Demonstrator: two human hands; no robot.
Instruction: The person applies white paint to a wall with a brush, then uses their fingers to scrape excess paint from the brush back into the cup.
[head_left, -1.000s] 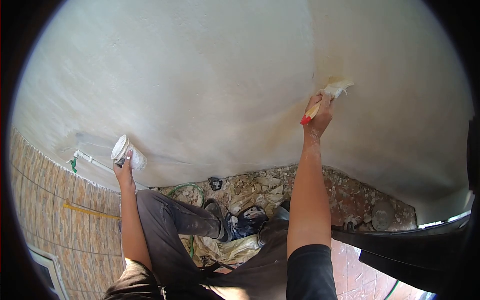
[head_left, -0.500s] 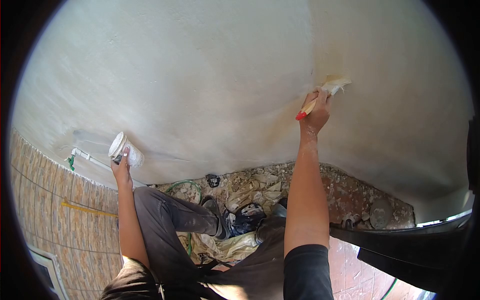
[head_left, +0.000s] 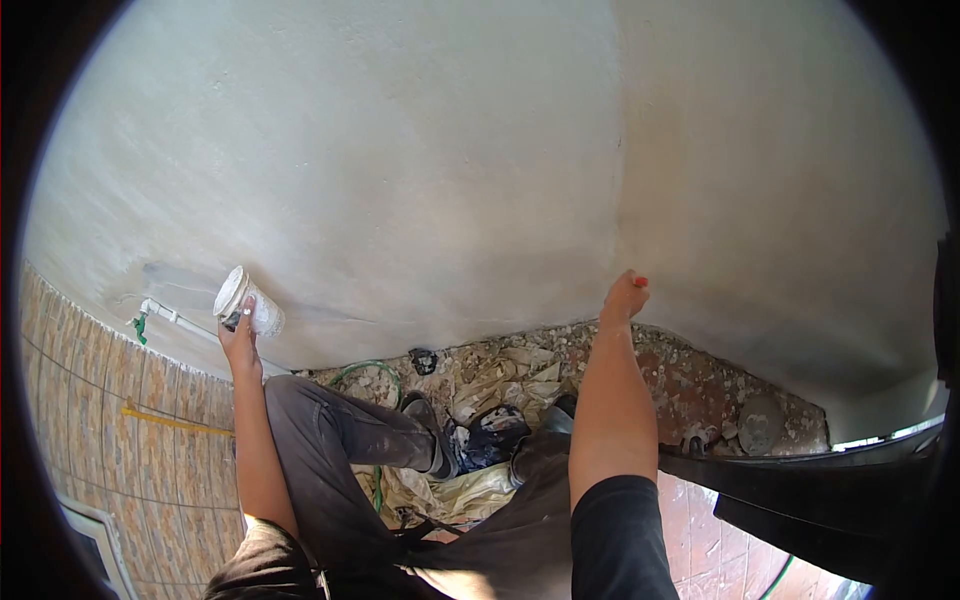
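Red-ended handle (head_left: 641,282) shows only its tip, just right of the right hand (head_left: 624,296), whose fingers curl tightly around it; its long axis I cannot tell. Well apart at left, the left hand (head_left: 240,348) grips the white bucket (head_left: 266,314).
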